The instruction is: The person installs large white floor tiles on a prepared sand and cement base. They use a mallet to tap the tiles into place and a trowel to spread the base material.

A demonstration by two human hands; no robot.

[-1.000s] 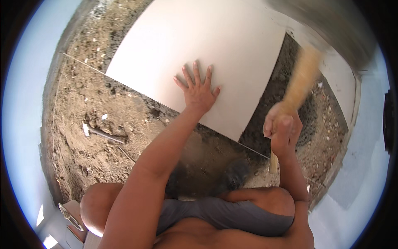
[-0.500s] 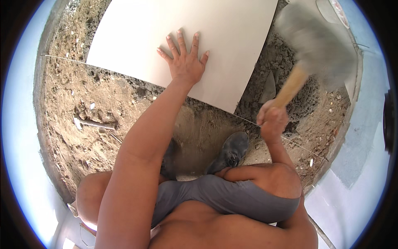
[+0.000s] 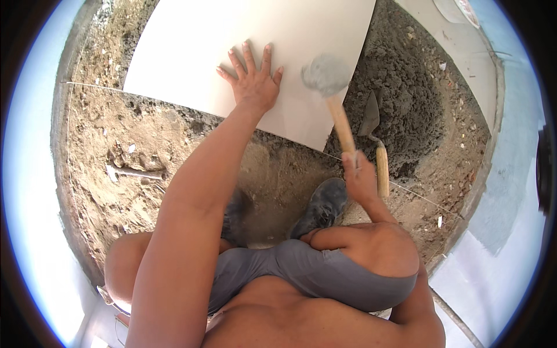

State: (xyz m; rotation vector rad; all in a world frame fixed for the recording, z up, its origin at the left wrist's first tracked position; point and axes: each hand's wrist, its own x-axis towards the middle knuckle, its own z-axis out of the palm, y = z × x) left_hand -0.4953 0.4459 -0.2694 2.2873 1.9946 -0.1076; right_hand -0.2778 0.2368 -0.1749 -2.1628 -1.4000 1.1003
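A large pale floor tile (image 3: pixel 191 52) lies over the dark mortar bed, its near edge along a taut string (image 3: pixel 418 195). My left hand (image 3: pixel 254 87) rests flat on the tile with fingers spread. In my right hand (image 3: pixel 361 175), the fingers are wrapped round the wooden handle of a mallet (image 3: pixel 341 122). The mallet's grey head, smeared by motion, is over the right part of the tile; whether it touches cannot be told. Close to my right hand, a trowel (image 3: pixel 381 156) with a wooden handle leans its blade on the heap of wet mortar (image 3: pixel 400 98).
A small hammer (image 3: pixel 134 172) lies on the sandy ground at the left. Pale laid flooring (image 3: pixel 464 52) and part of a white container (image 3: pixel 455 10) show at the far right. Blue-painted walls stand on both sides. My shoe (image 3: pixel 325 206) is just behind the string.
The mallet has swung from the upper right, leftward, over the tile, uncovering the mortar heap and trowel. My left hand stays pressed on the tile.
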